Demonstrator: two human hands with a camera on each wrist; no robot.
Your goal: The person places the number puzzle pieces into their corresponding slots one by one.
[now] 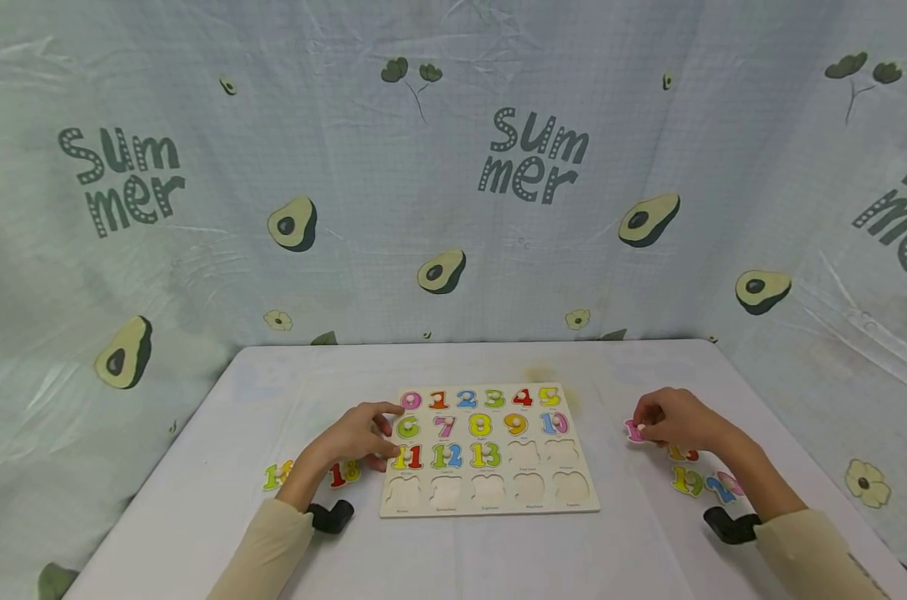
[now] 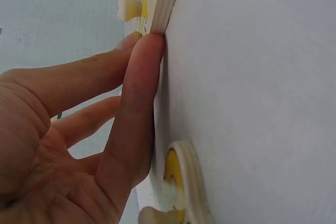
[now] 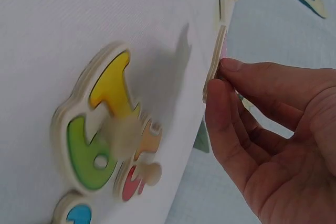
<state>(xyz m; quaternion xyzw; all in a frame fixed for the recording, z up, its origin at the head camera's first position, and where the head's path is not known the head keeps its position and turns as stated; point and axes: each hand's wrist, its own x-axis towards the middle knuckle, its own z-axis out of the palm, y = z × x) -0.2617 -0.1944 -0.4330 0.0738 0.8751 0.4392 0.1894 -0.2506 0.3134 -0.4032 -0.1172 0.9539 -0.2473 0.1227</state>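
On the table lies a wooden number puzzle board (image 1: 491,513), with knobbed pieces from 0 to 13 in its upper rows and bare recesses below. My left hand (image 1: 362,436) touches the board's left edge near the 0 and the 11; in the left wrist view its fairly straight fingers (image 2: 144,69) meet that edge. To the right of the board, my right hand (image 1: 677,419) pinches a pink number piece (image 1: 633,431) between thumb and fingers. The right wrist view shows this piece (image 3: 214,64) edge-on, tilted up, its full number hidden.
Left of the board are a green-yellow piece (image 1: 272,476) and a red-yellow 18 piece (image 1: 337,474). By the right forearm lie a red-orange piece (image 1: 684,454), a yellow-green 19 piece (image 1: 687,481) and a blue-pink piece (image 1: 720,488). A patterned curtain (image 1: 348,150) hangs behind the table.
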